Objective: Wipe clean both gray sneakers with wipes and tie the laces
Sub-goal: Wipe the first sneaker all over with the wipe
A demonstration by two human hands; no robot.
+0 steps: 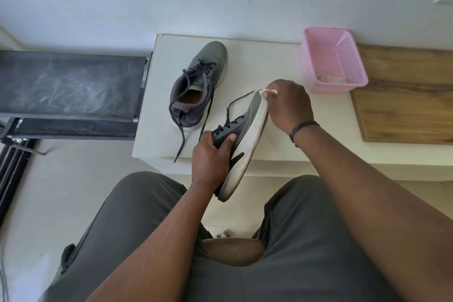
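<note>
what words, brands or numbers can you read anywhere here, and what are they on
No text can be read.
The shoe standing on the table has a small greenish mark on its tongue, too blurred to read.
The sneaker held in the left hand shows a black shape on its pale sole, not lettering.
The pink basket shows no label.

Gray sneakers: two, one on the table, one held
Wipes: one
Pink baskets: one
Hands: two, left, right
</note>
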